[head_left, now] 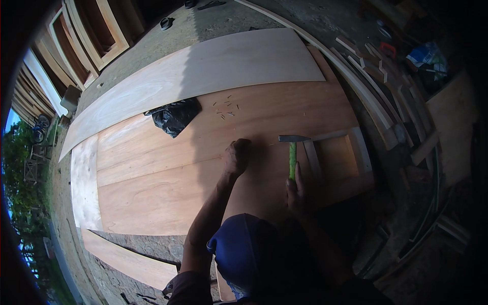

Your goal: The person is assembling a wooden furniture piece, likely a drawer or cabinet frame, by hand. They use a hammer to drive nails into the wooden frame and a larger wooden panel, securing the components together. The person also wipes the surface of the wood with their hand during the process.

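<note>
My right hand (297, 195) grips a hammer (292, 157) by its green handle. The hammer's dark metal head is raised at the far end of the handle, over the right part of the wooden panel (152, 195). Closed in a fist, my left hand (237, 156) is at the middle of the panel, left of the hammer. Whatever its fingers may hold is hidden. Several loose nails (222, 117) lie scattered on the wood beyond my left hand. Beside them rests a crumpled black plastic bag (175, 116).
A paler plywood sheet (239, 58) overlaps the panel's far side. A wooden frame section (358, 150) shows at the panel's right end. Long wood strips (366, 94) are piled at the right. Wooden frames (104, 35) lean at the far left. A dark blue cloth-covered shape (244, 246) blocks the lower middle.
</note>
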Demonstrator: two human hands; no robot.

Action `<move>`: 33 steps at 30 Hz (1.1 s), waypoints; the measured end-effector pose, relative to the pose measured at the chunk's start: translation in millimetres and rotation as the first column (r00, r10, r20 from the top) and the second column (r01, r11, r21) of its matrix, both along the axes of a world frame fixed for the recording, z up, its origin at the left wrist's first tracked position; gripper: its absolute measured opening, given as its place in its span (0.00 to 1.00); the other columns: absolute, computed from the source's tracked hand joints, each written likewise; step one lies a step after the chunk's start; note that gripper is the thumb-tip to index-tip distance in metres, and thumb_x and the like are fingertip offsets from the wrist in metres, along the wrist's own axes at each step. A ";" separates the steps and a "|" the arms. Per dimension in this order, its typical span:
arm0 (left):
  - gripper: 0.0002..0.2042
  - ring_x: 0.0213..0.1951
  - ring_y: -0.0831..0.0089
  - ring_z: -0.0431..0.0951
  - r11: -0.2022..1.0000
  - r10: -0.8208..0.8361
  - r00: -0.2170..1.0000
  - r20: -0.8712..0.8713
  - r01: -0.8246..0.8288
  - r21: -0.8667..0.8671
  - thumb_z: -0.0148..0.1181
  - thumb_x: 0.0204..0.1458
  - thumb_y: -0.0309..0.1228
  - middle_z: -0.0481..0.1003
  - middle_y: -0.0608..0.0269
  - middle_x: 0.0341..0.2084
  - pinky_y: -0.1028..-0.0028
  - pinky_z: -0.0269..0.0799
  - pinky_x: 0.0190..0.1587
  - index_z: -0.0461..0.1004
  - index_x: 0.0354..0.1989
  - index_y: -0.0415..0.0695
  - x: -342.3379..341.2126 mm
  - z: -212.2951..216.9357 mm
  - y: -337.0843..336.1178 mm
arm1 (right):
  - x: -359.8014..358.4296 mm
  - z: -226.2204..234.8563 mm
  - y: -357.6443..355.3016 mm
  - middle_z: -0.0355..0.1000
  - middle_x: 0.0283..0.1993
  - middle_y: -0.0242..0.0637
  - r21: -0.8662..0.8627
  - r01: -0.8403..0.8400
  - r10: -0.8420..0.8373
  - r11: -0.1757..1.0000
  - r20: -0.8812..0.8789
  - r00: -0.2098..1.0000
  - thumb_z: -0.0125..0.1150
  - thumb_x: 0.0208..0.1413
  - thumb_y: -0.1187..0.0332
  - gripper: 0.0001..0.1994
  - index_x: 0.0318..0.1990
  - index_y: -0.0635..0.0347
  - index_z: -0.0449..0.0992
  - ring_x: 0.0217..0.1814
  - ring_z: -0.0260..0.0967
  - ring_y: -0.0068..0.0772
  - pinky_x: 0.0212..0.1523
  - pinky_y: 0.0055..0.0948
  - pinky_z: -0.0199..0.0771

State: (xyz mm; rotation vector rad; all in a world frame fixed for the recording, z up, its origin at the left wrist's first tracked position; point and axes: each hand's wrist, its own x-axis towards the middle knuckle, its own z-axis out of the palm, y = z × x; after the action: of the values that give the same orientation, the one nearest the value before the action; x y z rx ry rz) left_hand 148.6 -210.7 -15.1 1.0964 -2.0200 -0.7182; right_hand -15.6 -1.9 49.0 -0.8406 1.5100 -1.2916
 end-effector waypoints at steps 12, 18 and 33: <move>0.11 0.53 0.58 0.70 0.995 0.095 0.989 0.112 -0.094 -0.016 0.57 0.55 0.34 0.76 0.64 0.46 0.57 0.60 0.58 0.75 0.45 0.47 -54.1 4.4 38.7 | -23.3 -2.5 36.0 0.65 0.29 0.33 -0.059 0.043 -0.062 0.997 -0.358 0.932 0.45 0.68 0.67 0.31 0.76 0.58 0.46 0.27 0.62 0.22 0.33 0.28 0.70; 0.11 0.55 0.54 0.69 0.976 0.192 0.961 0.199 -0.167 -0.138 0.60 0.51 0.34 0.75 0.65 0.51 0.56 0.62 0.56 0.78 0.43 0.50 -46.0 -21.0 29.5 | -24.8 17.0 22.2 0.71 0.32 0.46 -0.142 -0.125 0.002 0.982 -0.655 0.756 0.47 0.66 0.69 0.30 0.75 0.59 0.49 0.33 0.73 0.38 0.37 0.37 0.74; 0.11 0.54 0.55 0.70 0.982 0.185 0.965 0.188 -0.171 -0.086 0.63 0.49 0.33 0.76 0.64 0.49 0.58 0.64 0.55 0.80 0.42 0.50 -49.4 1.3 34.9 | -21.1 28.2 -12.3 0.72 0.31 0.53 0.142 -0.224 0.246 0.964 -0.797 0.552 0.53 0.63 0.71 0.30 0.73 0.50 0.56 0.31 0.73 0.54 0.34 0.46 0.74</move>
State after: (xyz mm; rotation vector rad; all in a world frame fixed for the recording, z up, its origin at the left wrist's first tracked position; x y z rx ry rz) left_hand 99.1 -175.8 -13.7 1.3315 -2.0577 -0.4603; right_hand -36.7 -14.1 77.2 -1.7194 1.9971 -0.6631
